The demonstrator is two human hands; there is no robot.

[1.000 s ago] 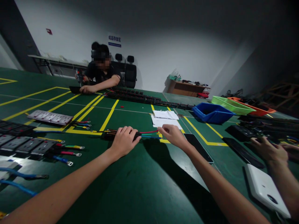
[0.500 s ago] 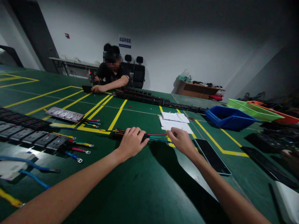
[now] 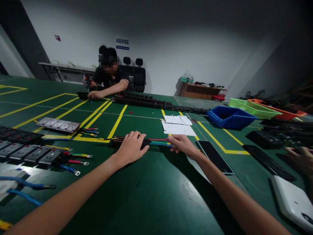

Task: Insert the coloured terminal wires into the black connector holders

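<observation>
My left hand [image 3: 131, 146] lies over a dark bundle of wires [image 3: 150, 141] on the green table, its fingers bent across the bundle. Brown and black strands with yellow ends stick out to the left of that hand. On the other side, red, green and blue wires run toward my right hand [image 3: 180, 143]. Its thumb and fingers pinch the red wire [image 3: 162, 139] near its end. The green and blue wires end in yellow and blue sleeves right beside those fingers. What lies under my left palm is hidden.
Socket strips [image 3: 30, 151] with lugged wires lie at left. Papers [image 3: 178, 125], a phone [image 3: 215, 156], a blue bin [image 3: 230, 117] and a white device [image 3: 293, 202] are at right. Across the table, a person [image 3: 110, 75] holds a power drill. Another person's hand [image 3: 299, 155] shows at far right.
My view has turned slightly right. My right hand has gone from a closed fist to a pinch on the red wire, and the green and blue wire ends now show. The left hand stays on the bundle.
</observation>
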